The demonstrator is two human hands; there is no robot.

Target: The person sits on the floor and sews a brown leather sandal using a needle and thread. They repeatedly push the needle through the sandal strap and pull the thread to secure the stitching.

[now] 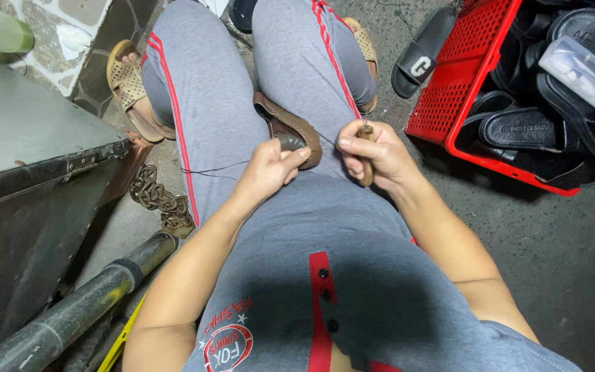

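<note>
While the brown shoe sits on the lap, stitching's underway.
Left hand closed on the shoe's heel, right hand fisted round the wooden-handled awl just right of the shoe; I'd keep that thread taut.

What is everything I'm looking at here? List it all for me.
brown shoe: one, brown, on the lap between the hands
awl: one, wooden handle, in the right hand
thread: one, dark, running from the shoe across the left thigh
red crate: one, red, on the floor at right
black sandals: several, black, piled in the crate
black slide: one, black, on the floor beside the crate
clear box: one, see-through, on top of the sandals
metal chest: one, grey, at left
chain: one, rusty, by the chest
pipe: one, dark, lower left
left hand: one, gripping the shoe
right hand: one, gripping the awl
</note>
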